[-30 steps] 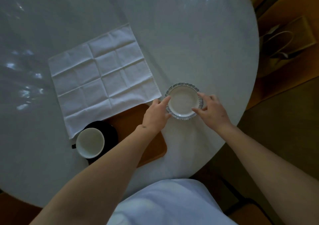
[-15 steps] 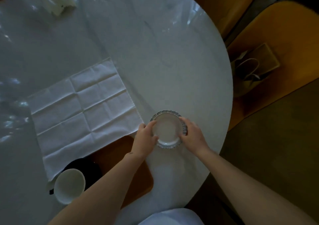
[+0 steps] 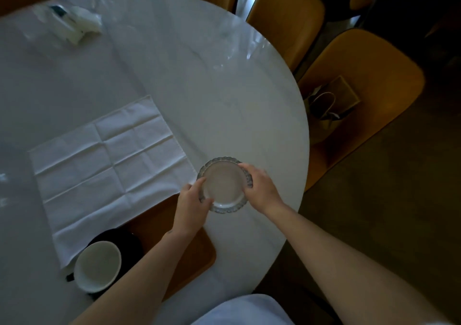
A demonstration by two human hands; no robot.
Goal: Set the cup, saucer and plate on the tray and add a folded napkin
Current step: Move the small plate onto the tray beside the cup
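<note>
A small white plate (image 3: 222, 186) with a fluted blue rim is near the table's right edge, just right of the tray's far corner. My left hand (image 3: 192, 206) grips its left rim and my right hand (image 3: 259, 187) grips its right rim. The brown wooden tray (image 3: 193, 257) lies near the table's front edge, partly hidden by my left forearm. A white cup (image 3: 97, 266) stands on a black saucer (image 3: 124, 239) at the tray's left end. A white napkin (image 3: 109, 170), unfolded and creased into squares, lies flat beyond the tray and overlaps its far edge.
The round white table (image 3: 199, 80) curves away on the right. Mustard chairs (image 3: 361, 75) stand around it; one holds a paper bag (image 3: 329, 105). A white packet (image 3: 72, 22) lies at the table's far left.
The camera has tilted up, so everything sits lower in view. Both hands have stayed on the plate's rim throughout, and it still sits just right of the tray's far corner.
</note>
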